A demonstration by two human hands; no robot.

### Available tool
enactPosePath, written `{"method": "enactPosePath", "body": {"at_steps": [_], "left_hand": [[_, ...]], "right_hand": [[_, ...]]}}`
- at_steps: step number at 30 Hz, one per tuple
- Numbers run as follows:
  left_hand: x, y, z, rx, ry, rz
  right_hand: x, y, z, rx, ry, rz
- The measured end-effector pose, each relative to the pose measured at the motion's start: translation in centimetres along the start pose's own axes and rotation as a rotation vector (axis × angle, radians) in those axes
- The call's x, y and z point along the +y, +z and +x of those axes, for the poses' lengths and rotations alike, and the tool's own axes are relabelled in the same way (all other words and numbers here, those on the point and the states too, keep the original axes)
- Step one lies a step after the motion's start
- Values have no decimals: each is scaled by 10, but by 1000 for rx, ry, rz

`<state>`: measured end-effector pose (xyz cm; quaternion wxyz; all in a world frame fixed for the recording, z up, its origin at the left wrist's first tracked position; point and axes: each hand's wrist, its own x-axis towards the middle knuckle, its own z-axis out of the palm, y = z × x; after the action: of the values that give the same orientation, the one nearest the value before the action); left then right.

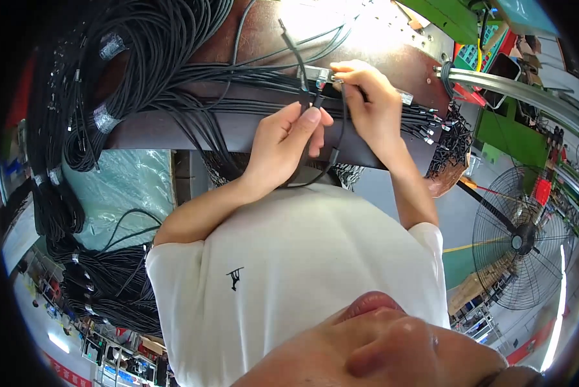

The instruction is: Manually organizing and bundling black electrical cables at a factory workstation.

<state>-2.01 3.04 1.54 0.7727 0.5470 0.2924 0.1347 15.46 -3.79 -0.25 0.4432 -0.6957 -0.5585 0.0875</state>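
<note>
In my left hand (293,132), thumb and fingers are pinched round a black cable (316,101) close to its stripped end, where a bit of red shows. My right hand (372,97) is closed at the fingertips on a small metal connector (336,79), and a thin black cable (345,119) hangs down from there. Between the hands sits a silver metal piece (318,73). A blurred dark strand (291,44) rises above my left fingers. Beneath both hands, a bundle of black cables (251,103) runs across the brown table (151,132).
Coiled black cables (157,39) are heaped at the left. Cable ends with metal tips (428,122) lie at the table's right edge beside a container of short black pieces (451,151). A metal rail (515,93) and a large fan (521,238) stand right. Green plastic sheeting (135,190) lies lower left.
</note>
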Motion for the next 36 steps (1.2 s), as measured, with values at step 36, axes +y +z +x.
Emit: {"method": "enactPosePath", "body": {"at_steps": [36], "left_hand": [[13, 0, -9, -471, -155, -241]], "right_hand": [[1, -15, -3, -31, 214, 7]]}}
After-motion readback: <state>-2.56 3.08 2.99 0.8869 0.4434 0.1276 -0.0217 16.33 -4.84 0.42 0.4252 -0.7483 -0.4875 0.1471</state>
